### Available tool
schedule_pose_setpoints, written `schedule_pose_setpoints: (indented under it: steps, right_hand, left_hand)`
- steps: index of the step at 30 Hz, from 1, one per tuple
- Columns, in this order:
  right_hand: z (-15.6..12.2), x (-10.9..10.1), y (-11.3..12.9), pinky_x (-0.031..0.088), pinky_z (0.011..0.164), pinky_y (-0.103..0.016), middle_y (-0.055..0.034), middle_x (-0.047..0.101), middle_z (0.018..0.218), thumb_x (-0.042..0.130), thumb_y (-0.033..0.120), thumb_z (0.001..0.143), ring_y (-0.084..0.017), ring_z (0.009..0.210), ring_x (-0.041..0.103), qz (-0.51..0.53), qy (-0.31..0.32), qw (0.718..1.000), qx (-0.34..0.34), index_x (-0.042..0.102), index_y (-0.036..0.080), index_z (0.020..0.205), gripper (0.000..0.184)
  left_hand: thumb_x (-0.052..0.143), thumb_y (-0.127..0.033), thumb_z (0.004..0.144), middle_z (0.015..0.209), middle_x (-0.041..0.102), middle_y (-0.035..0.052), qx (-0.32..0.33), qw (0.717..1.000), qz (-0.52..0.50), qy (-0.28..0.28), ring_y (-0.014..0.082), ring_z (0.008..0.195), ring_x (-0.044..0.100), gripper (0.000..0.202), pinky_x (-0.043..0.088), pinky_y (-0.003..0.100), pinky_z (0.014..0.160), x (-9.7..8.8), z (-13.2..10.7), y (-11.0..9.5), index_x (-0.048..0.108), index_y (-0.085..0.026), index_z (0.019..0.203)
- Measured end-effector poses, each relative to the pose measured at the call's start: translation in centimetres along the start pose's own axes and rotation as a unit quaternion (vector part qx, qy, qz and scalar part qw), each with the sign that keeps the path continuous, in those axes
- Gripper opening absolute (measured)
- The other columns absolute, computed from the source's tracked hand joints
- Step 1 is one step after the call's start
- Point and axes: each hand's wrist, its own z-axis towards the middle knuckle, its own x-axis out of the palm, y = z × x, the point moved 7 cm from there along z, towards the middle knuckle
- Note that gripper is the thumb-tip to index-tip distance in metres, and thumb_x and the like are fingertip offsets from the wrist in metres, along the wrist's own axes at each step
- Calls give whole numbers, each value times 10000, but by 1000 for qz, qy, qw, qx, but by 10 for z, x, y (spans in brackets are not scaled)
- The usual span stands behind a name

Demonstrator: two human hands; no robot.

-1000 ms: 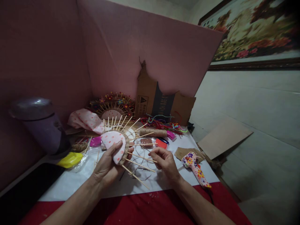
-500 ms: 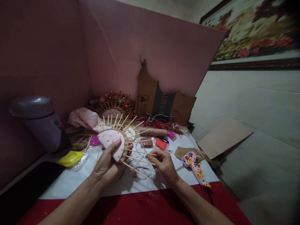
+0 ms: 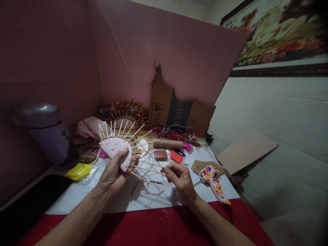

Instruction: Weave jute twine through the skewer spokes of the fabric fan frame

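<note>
My left hand [image 3: 112,174] grips a half-round pad [image 3: 116,150] covered in pink dotted cloth, edged with woven twine and ringed with thin wooden sticks [image 3: 143,169] that fan outward. My right hand [image 3: 179,177] is closed in a pinch on a thin strand of twine [image 3: 157,163] among the lower sticks, just right of the pad. Loose twine [image 3: 152,188] trails onto the white sheet [image 3: 77,194] below both hands.
A flowered glue gun [image 3: 214,184] lies right of my right hand. Behind are a twine spool [image 3: 167,144], clay blocks [image 3: 169,155], coloured pipe cleaners [image 3: 184,136], a finished stick fan [image 3: 126,112], torn cardboard [image 3: 176,111], a purple jug [image 3: 48,135] and a yellow packet [image 3: 78,171]. Red cloth [image 3: 153,229] covers the near edge.
My left hand has turned the pad leftward and raised it slightly. My right hand has shifted a little down and left along the sticks, still pinching.
</note>
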Motion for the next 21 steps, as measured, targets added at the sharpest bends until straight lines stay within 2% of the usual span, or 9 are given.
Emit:
schedule_pose_setpoints:
  steps: [8, 13, 21]
  right_hand:
    - [-8, -2, 12, 301, 475, -232, 26, 465, 541, 584, 285, 807, -90, 483, 374, -166, -54, 978, -114, 558, 168, 616, 226]
    - [-12, 6, 20, 338, 504, -244, 8, 503, 551, 568, 251, 817, -106, 496, 431, -208, -15, 964, -164, 560, 176, 620, 210]
    - [-17, 14, 23, 341, 538, -254, 0, 510, 574, 545, 221, 826, -118, 527, 456, -217, 46, 956, -190, 580, 180, 664, 171]
  left_hand:
    - [545, -35, 753, 625, 671, 41, 19, 1000, 1, -19, 156, 497, 650, 93, 573, 264, 495, -5, 3, -4, 583, -121, 758]
    - [524, -33, 769, 629, 681, 58, 23, 1000, 12, -7, 157, 511, 655, 99, 564, 240, 483, -3, 3, -3, 597, -100, 773]
    - [514, -44, 786, 646, 691, 72, 35, 999, 11, 9, 165, 574, 673, 117, 574, 241, 540, 3, -1, 2, 619, -95, 774]
